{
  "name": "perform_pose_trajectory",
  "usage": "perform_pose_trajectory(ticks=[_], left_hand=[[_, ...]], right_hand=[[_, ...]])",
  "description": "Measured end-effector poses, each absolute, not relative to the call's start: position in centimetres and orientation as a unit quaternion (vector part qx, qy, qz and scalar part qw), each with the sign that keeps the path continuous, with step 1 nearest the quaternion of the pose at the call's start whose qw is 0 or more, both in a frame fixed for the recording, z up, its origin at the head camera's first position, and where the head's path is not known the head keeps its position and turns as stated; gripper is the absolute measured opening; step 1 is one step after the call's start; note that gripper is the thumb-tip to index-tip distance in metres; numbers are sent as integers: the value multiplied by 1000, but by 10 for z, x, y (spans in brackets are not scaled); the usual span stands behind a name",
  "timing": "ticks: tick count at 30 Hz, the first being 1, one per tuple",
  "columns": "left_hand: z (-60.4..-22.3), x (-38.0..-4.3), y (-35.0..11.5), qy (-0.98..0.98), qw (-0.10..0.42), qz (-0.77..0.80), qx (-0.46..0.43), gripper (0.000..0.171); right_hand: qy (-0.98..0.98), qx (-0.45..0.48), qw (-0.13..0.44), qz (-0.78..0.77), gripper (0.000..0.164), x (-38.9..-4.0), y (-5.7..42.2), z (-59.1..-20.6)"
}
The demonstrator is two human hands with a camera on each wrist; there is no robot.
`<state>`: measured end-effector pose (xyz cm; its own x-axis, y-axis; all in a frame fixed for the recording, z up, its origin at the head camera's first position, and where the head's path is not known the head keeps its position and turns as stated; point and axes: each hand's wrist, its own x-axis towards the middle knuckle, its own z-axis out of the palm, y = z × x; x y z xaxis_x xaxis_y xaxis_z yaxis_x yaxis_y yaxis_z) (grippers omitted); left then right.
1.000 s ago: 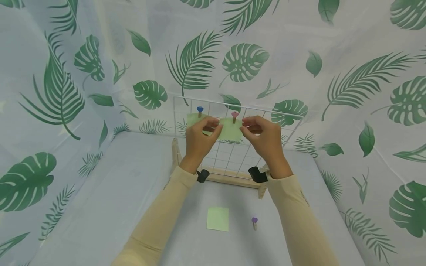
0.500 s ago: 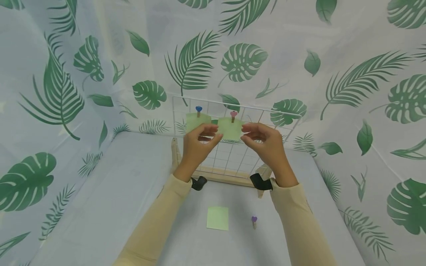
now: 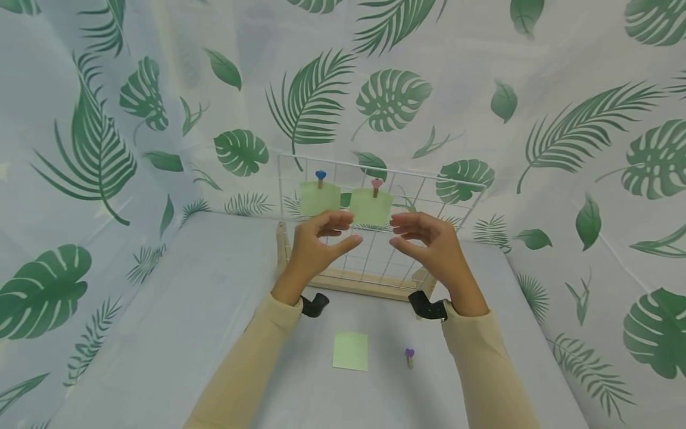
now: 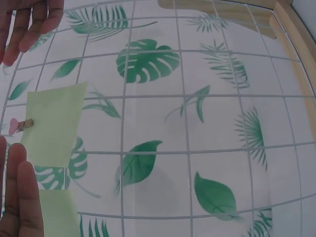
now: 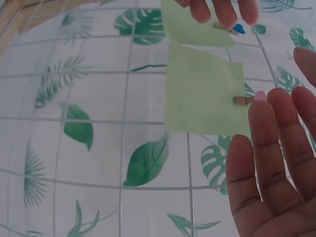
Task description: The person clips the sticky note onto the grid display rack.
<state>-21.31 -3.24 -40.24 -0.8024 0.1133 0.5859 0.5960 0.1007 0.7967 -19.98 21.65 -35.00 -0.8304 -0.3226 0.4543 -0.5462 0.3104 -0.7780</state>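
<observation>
Nothing is held by the left hand (image 3: 312,246) or right hand (image 3: 442,246), both loosely spread, though the right green note (image 3: 370,210), clipped to the far wire grid (image 4: 184,96), could be skewed if brushed by either.

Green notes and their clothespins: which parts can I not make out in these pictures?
Head view: the left hand partly covers the lower edge of the blue-clipped note.
Head view: the loose purple-heart clothespin is too small to show its spring.
Left wrist view: the bottom edge cuts off the blue-clipped note; its clothespin does not show.
Right wrist view: the right hand hides part of the pink-heart clothespin.
</observation>
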Motion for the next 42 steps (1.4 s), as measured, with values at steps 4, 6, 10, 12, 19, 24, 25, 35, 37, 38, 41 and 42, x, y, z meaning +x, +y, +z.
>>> perform_pose_trajectory(ticks=[4, 6, 10, 12, 19, 24, 25, 35, 37, 38, 41, 42], left_hand=[[-402, -207, -34, -713, 177, -625, -262, 43], [-403, -205, -35, -710, 170, -628, -269, 43], [-406, -201, -36, -703, 162, -632, -281, 47], [-408, -200, -37, -702, 160, -632, -285, 54], [-415, -193, -39, -698, 143, -644, -280, 49], [-420, -188, -39, -694, 138, -651, -276, 42], [-421, -187, -39, -693, 138, -651, -275, 41], [-434, -179, -38, -685, 124, -666, -268, 38], [-437, -178, -37, -684, 121, -668, -266, 37], [-438, -177, -37, -684, 120, -669, -264, 37], [-442, -175, -38, -684, 114, -672, -258, 36], [-443, -174, -38, -684, 113, -674, -255, 36]], right_hand=[[-793, 278, 103, 532, 38, -196, 222, -354], [-788, 282, 103, 537, 38, -194, 224, -355], [-782, 292, 104, 540, 38, -190, 229, -358], [-780, 294, 104, 543, 38, -188, 230, -360], [-778, 298, 94, 546, 35, -182, 233, -365], [-775, 295, 86, 551, 32, -178, 234, -370], [-775, 295, 85, 552, 32, -177, 234, -372], [-781, 285, 83, 550, 33, -167, 238, -385], [-780, 288, 84, 549, 33, -166, 240, -388], [-779, 290, 85, 550, 33, -165, 241, -389], [-777, 293, 87, 550, 33, -163, 243, -393], [-777, 292, 87, 551, 33, -163, 243, -394]])
